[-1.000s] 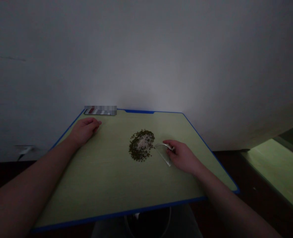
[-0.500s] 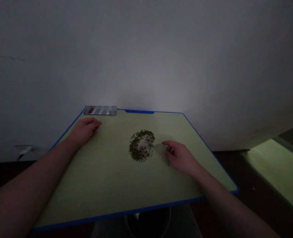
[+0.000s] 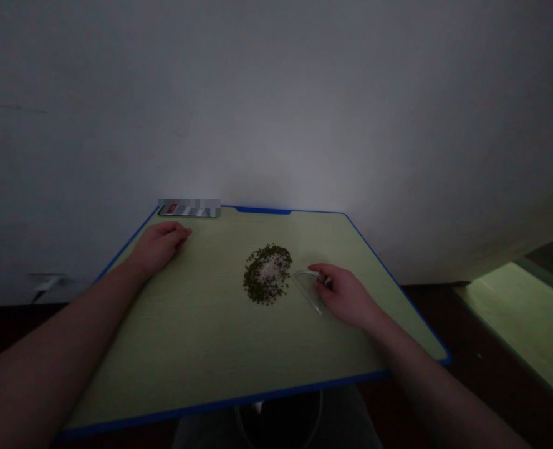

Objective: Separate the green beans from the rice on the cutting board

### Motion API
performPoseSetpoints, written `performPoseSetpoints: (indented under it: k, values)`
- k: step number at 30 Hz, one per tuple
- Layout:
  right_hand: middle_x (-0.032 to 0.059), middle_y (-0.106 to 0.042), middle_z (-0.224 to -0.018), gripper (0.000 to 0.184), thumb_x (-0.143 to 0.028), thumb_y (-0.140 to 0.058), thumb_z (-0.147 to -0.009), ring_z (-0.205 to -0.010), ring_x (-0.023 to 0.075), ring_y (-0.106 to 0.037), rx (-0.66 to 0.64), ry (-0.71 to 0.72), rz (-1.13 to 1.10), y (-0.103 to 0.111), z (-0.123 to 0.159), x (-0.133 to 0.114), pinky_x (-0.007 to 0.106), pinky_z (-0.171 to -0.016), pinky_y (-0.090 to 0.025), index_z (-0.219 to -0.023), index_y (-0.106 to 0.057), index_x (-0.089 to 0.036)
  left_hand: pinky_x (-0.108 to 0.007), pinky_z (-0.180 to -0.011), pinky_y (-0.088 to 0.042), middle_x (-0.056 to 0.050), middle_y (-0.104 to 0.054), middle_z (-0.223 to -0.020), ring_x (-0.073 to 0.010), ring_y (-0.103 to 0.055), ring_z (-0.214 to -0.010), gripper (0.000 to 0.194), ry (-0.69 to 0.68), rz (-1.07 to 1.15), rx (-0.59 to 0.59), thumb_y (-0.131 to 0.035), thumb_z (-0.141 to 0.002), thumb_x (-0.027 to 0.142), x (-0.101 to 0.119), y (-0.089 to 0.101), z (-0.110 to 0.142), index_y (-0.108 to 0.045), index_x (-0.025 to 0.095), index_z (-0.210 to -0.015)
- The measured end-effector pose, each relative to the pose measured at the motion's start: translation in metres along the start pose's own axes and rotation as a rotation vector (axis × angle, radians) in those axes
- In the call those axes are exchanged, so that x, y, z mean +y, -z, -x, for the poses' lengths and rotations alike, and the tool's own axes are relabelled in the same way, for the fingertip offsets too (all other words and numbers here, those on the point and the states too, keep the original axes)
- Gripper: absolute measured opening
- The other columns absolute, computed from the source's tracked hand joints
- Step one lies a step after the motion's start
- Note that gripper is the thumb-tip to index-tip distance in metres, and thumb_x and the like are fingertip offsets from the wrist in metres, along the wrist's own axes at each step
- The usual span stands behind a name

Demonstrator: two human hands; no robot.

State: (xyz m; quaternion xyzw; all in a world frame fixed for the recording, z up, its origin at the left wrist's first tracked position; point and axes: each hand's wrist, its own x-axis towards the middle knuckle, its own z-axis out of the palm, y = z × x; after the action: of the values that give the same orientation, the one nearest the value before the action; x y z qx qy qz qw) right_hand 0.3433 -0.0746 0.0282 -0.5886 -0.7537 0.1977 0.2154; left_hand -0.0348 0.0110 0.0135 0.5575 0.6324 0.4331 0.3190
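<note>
A loose heap of small green beans mixed with pale grains (image 3: 269,274) lies at the middle of the light table. Just right of it, my right hand (image 3: 344,293) grips a clear plastic protractor (image 3: 310,292) by its curved side, with the straight edge turned toward the heap. A small gap shows between protractor and heap. My left hand (image 3: 161,246) rests on the table at the far left, fingers curled in; whether anything is inside them is hidden.
A phone (image 3: 188,211) lies at the table's back left corner, close to my left hand. The table (image 3: 201,349) has a blue rim and stands against a grey wall (image 3: 276,112). Below its front edge is a dark round container (image 3: 280,421). Another pale surface (image 3: 524,312) is at the right.
My right hand has drawn the protractor slightly to the right, away from the heap's edge. The left hand has stayed in place.
</note>
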Motion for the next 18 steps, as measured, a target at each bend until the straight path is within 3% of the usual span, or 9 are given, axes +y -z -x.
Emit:
performPoseSetpoints:
  k: [7,18]
  values:
    - [0.0055,-0.067,-0.08,0.039,-0.012,-0.05,-0.08,-0.064,0.0152,-0.058,0.013,0.035,0.055,-0.004,-0.006,-0.005,0.026,-0.059,-0.041,-0.117,-0.062,-0.014,-0.023,-0.043,-0.024,0.007,-0.038,-0.046,-0.0076,-0.033,-0.041,0.03,-0.012,0.002,-0.017,-0.058,-0.073,0.041,0.0,0.0,-0.001,-0.046,0.018,-0.058]
    - [0.0057,-0.067,-0.079,0.038,-0.01,-0.05,-0.079,-0.062,0.0149,-0.057,0.083,-0.132,0.142,0.012,-0.001,0.012,0.027,-0.06,-0.041,-0.116,-0.061,-0.012,-0.024,-0.044,-0.024,0.007,-0.037,-0.046,-0.0082,-0.032,-0.043,0.03,-0.003,-0.018,-0.007,-0.057,-0.073,0.041,0.003,0.002,0.002,-0.046,0.018,-0.058]
